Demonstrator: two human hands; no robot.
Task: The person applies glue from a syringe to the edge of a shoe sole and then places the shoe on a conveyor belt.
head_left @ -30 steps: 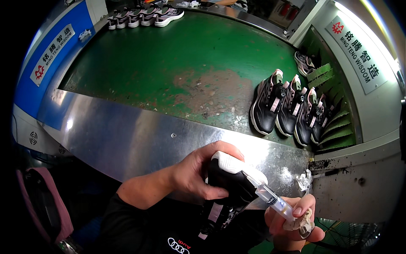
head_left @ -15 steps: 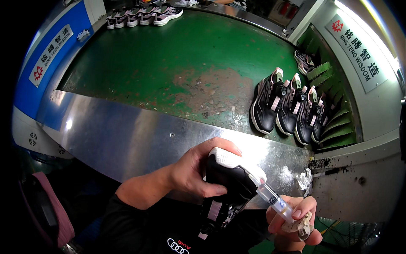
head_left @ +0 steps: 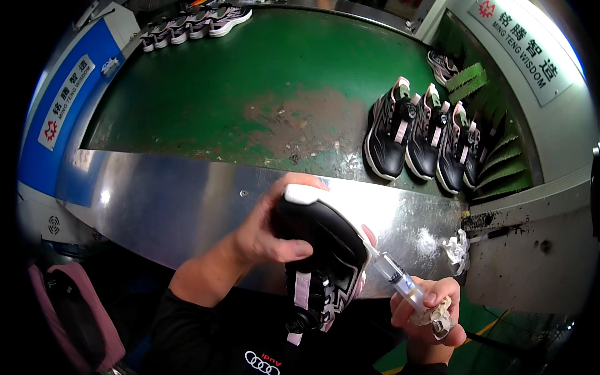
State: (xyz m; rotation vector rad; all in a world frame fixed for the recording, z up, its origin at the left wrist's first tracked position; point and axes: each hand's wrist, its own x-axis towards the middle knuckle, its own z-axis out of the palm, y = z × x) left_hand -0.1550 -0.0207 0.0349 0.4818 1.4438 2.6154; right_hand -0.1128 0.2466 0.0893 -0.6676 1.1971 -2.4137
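Observation:
My left hand (head_left: 257, 232) grips a black sneaker (head_left: 325, 240) by its toe end, thumb across the upper and fingers hidden behind the white-tipped sole. The shoe is tilted, its heel end toward me, with a pink strap and a round black dial on top. In my right hand (head_left: 430, 297) is a clear syringe (head_left: 395, 274), fingers closed round its barrel. Its nozzle points up and left at the edge where sole and upper meet; whether it touches cannot be told. A crumpled, pale tan lump (head_left: 439, 320) sits at the syringe's rear end, against my fingers.
Several black and pink sneakers (head_left: 386, 140) stand on the right of the green conveyor belt (head_left: 237, 69), beside green strip curtains (head_left: 503, 165). Another row of sneakers (head_left: 228, 22) is at the far left. Crumpled white tissue (head_left: 457, 251) lies on the metal ledge (head_left: 181, 194).
My left hand has turned the sneaker so more of its patterned side shows. The syringe has followed slightly left and up along the sole edge. The whole view has shifted a little.

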